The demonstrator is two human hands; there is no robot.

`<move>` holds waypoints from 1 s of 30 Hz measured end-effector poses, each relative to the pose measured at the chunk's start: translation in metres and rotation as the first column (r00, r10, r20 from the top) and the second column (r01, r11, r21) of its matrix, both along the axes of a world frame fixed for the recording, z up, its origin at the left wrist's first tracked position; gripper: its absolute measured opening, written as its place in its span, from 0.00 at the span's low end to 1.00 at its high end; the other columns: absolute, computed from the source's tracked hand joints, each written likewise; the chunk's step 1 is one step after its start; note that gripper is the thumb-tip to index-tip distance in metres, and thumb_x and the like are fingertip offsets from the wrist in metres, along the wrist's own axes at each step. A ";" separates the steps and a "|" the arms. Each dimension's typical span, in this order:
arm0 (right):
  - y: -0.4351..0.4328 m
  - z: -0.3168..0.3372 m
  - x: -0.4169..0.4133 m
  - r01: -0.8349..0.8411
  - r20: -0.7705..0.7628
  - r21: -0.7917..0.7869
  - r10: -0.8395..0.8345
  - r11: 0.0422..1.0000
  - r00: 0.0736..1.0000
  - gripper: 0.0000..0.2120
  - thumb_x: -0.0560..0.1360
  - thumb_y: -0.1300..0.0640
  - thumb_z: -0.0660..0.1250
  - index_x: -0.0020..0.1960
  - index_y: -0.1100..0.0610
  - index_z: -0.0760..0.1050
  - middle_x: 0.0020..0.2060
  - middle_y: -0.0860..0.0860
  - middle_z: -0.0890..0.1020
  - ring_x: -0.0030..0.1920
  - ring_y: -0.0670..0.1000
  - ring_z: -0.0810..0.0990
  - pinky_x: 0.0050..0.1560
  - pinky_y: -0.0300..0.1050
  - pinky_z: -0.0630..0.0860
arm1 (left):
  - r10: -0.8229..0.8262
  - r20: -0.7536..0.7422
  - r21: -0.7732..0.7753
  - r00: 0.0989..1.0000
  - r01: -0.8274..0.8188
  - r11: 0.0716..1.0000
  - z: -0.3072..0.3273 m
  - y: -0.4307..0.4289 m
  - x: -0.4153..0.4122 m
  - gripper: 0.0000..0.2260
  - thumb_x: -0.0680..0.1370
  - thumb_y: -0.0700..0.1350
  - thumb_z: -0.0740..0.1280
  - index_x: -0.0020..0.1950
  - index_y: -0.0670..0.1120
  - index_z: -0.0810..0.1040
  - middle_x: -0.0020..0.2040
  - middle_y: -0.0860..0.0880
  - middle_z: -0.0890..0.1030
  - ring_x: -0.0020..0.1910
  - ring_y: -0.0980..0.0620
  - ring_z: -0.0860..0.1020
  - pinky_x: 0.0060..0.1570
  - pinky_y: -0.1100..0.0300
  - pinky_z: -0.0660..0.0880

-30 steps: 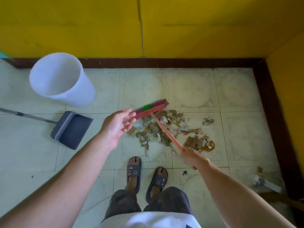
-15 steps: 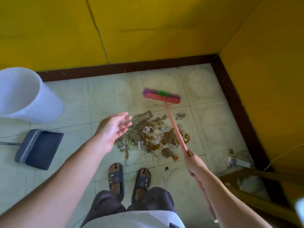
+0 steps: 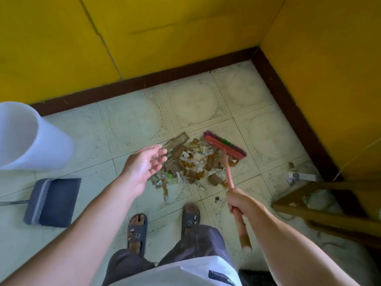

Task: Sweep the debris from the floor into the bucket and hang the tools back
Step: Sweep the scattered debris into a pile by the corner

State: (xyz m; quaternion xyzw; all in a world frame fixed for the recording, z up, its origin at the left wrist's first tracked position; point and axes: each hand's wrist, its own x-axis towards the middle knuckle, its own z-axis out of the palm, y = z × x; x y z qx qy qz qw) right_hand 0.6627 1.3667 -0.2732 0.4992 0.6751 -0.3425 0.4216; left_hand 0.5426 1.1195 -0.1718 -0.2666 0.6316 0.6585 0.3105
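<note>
A pile of brown and white debris (image 3: 191, 164) lies on the pale tiled floor in front of my feet. My right hand (image 3: 242, 201) grips the pink handle of a broom (image 3: 226, 162); its red head with purple and green bristles rests at the pile's far right edge. My left hand (image 3: 144, 164) hovers open, palm up, just left of the pile, holding nothing. A white bucket (image 3: 26, 137) stands at the far left. A dark grey dustpan (image 3: 53, 201) lies flat on the floor below the bucket, its handle pointing left.
Yellow walls with a dark brown skirting (image 3: 288, 104) meet in a corner at the upper right. A wooden frame (image 3: 329, 213) and a small white object (image 3: 299, 176) sit at the right. My sandalled feet (image 3: 162, 223) stand just behind the pile.
The broom head swung from the pile's left side out to the far side, then came back against the pile's right edge. The view turned right. My left hand stayed open.
</note>
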 end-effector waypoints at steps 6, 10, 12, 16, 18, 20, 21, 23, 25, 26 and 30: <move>-0.054 0.030 0.046 0.468 -0.157 -0.022 -0.465 0.883 0.871 0.09 0.81 0.55 0.55 0.50 0.60 0.69 0.23 0.50 0.70 0.19 0.46 0.65 0.17 0.36 0.63 | -0.195 -0.055 0.091 0.979 0.199 0.976 0.010 -0.024 -0.011 0.10 0.80 0.41 0.62 0.60 0.45 0.78 0.51 0.48 0.85 0.44 0.53 0.82 0.43 0.61 0.77; -0.068 0.050 0.077 0.646 -0.234 -0.010 -0.630 0.763 0.741 0.15 0.81 0.56 0.54 0.39 0.61 0.67 0.21 0.52 0.69 0.15 0.47 0.65 0.18 0.36 0.63 | -0.259 -0.078 0.103 0.963 0.266 0.958 0.019 -0.057 -0.010 0.10 0.80 0.41 0.62 0.59 0.46 0.78 0.51 0.48 0.85 0.44 0.54 0.82 0.43 0.61 0.77; -0.081 0.053 0.080 0.654 -0.254 0.008 -0.631 0.756 0.733 0.14 0.81 0.57 0.53 0.41 0.62 0.68 0.23 0.53 0.69 0.18 0.48 0.66 0.19 0.39 0.64 | -0.282 -0.072 0.093 0.957 0.288 0.953 0.018 -0.073 -0.009 0.10 0.80 0.41 0.62 0.60 0.46 0.78 0.51 0.48 0.85 0.44 0.54 0.82 0.44 0.60 0.77; -0.110 0.040 0.057 0.710 -0.236 -0.053 -0.700 0.702 0.674 0.08 0.81 0.60 0.50 0.56 0.62 0.64 0.26 0.52 0.69 0.22 0.48 0.66 0.20 0.40 0.65 | -0.294 -0.043 0.079 0.955 0.297 0.952 0.008 -0.099 -0.007 0.11 0.81 0.41 0.61 0.61 0.44 0.78 0.50 0.48 0.84 0.44 0.53 0.81 0.46 0.59 0.76; -0.128 0.030 0.041 0.784 -0.174 -0.150 -0.797 0.602 0.579 0.08 0.82 0.57 0.51 0.58 0.60 0.63 0.25 0.51 0.68 0.18 0.46 0.65 0.16 0.36 0.63 | -0.283 -0.029 0.075 0.959 0.284 0.956 0.003 -0.106 -0.006 0.10 0.81 0.40 0.60 0.60 0.44 0.77 0.50 0.48 0.83 0.44 0.52 0.80 0.47 0.59 0.75; -0.150 0.027 0.032 0.821 -0.106 -0.261 -0.860 0.508 0.499 0.10 0.81 0.53 0.52 0.55 0.59 0.64 0.23 0.50 0.67 0.16 0.45 0.65 0.15 0.34 0.64 | -0.272 -0.014 0.079 0.962 0.273 0.959 0.000 -0.107 -0.005 0.10 0.81 0.40 0.60 0.59 0.44 0.77 0.49 0.48 0.83 0.44 0.52 0.80 0.46 0.59 0.74; -0.161 0.031 0.031 0.832 -0.092 -0.295 -0.881 0.469 0.464 0.10 0.81 0.52 0.52 0.52 0.59 0.65 0.23 0.50 0.67 0.16 0.45 0.65 0.16 0.33 0.64 | -0.277 -0.003 0.083 0.961 0.277 0.957 0.000 -0.106 -0.004 0.10 0.81 0.40 0.60 0.59 0.44 0.77 0.49 0.48 0.83 0.43 0.53 0.80 0.46 0.60 0.74; -0.174 0.045 0.034 0.841 -0.099 -0.357 -0.911 0.408 0.400 0.06 0.80 0.58 0.52 0.47 0.58 0.65 0.22 0.50 0.67 0.15 0.45 0.65 0.15 0.32 0.63 | -0.289 0.003 0.100 0.957 0.288 0.953 0.002 -0.101 -0.003 0.10 0.81 0.40 0.60 0.59 0.45 0.77 0.49 0.48 0.83 0.43 0.53 0.80 0.44 0.60 0.75; -0.173 0.062 0.043 0.858 -0.091 -0.390 -0.941 0.335 0.326 0.06 0.79 0.62 0.52 0.43 0.58 0.65 0.18 0.49 0.66 0.13 0.45 0.64 0.14 0.30 0.62 | -0.303 -0.009 0.122 0.953 0.302 0.945 0.005 -0.094 -0.005 0.10 0.80 0.40 0.61 0.58 0.45 0.78 0.49 0.48 0.84 0.43 0.53 0.80 0.43 0.61 0.75; -0.168 0.070 0.052 0.857 -0.086 -0.395 -0.942 0.330 0.323 0.08 0.79 0.61 0.52 0.41 0.57 0.64 0.17 0.49 0.65 0.12 0.45 0.64 0.14 0.30 0.62 | -0.313 -0.019 0.126 0.950 0.313 0.941 0.006 -0.090 -0.006 0.10 0.80 0.40 0.61 0.58 0.46 0.78 0.49 0.48 0.84 0.43 0.53 0.81 0.42 0.61 0.75; -0.159 0.110 0.084 0.828 -0.151 -0.314 -0.885 0.464 0.440 0.14 0.81 0.58 0.51 0.36 0.57 0.63 0.17 0.49 0.66 0.12 0.45 0.64 0.13 0.31 0.61 | -0.316 -0.056 0.163 0.947 0.321 0.933 0.016 -0.080 -0.009 0.09 0.80 0.40 0.61 0.57 0.46 0.79 0.49 0.48 0.84 0.44 0.53 0.81 0.42 0.61 0.76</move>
